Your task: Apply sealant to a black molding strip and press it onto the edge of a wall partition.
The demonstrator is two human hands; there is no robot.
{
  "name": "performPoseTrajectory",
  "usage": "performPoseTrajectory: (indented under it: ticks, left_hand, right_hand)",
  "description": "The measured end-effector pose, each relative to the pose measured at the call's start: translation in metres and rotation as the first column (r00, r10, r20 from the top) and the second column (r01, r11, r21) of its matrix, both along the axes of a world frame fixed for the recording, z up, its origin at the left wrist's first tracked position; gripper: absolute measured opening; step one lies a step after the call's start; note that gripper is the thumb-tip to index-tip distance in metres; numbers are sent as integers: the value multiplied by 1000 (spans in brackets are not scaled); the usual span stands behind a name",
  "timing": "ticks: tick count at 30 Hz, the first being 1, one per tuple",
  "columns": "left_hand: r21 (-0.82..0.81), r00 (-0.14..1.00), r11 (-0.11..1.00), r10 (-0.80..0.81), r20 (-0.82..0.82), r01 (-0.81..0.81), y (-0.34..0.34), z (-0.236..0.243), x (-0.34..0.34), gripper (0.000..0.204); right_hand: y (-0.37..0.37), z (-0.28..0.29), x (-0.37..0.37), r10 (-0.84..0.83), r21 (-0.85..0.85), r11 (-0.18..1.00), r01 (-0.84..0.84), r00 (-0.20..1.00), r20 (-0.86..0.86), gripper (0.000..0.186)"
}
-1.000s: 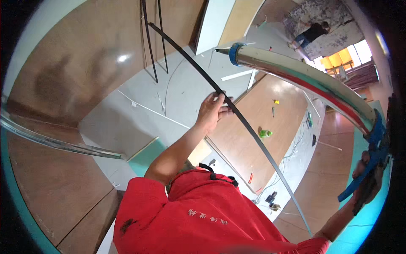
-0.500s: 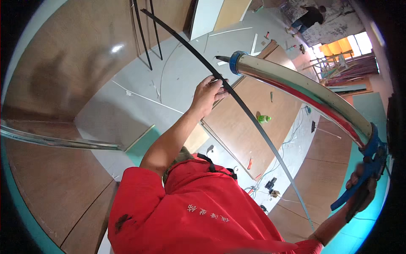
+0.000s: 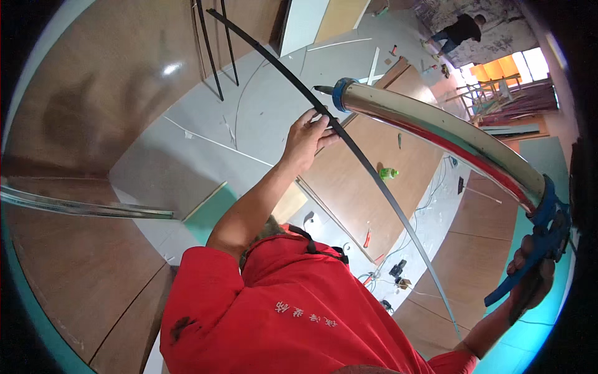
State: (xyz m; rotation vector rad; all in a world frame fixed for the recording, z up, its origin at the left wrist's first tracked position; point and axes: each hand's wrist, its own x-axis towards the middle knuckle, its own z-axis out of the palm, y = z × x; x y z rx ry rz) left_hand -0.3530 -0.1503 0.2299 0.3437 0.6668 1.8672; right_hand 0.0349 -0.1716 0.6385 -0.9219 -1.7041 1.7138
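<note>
A long, thin black strip (image 3: 377,179) crosses the view diagonally, held by my left hand (image 3: 309,137), whose fingers curl around its middle. My right hand (image 3: 528,274), at the lower right, grips the blue handle of a silver caulking gun (image 3: 442,132). The gun's blue-ringed front (image 3: 341,93) and dark nozzle (image 3: 321,89) point left, close to the strip just above my left hand; whether they touch I cannot tell.
A wooden board (image 3: 367,212) holds a green bottle (image 3: 389,173) and small tools. Plywood panels (image 3: 106,75) stand left with more black strips (image 3: 210,56). Cables (image 3: 430,199) lie on the grey floor (image 3: 156,143). A person in black (image 3: 463,30) bends by a mottled surface at upper right.
The view has shifted, raising the background. My left hand and strip have moved up in the view, while the gun's nozzle has come lower, nearer the strip. The other person has shifted.
</note>
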Motion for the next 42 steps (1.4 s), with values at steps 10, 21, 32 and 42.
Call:
performPoseTrajectory:
  ticks: [10,21,32,42]
  left_hand:
    - [-45,1000,999,0,14,1,-1,-7,3,28]
    - [-20,1000,1000,12,28,-11,3,-8,5,36]
    - [-62,999,997,47,24,-46,12,-15,10,42]
    - [-100,1000,995,19,12,-18,24,-33,7,35]
  right_hand:
    - [4,2,-5,-9,-9,1000,10,998,57,60]
    - [15,14,-29,24,-19,1000,-22,990,137,58]
    - [29,84,-127,-181,-65,970,233,878,442,57]
    - [22,54,-197,-729,249,683,687,616,298,64]
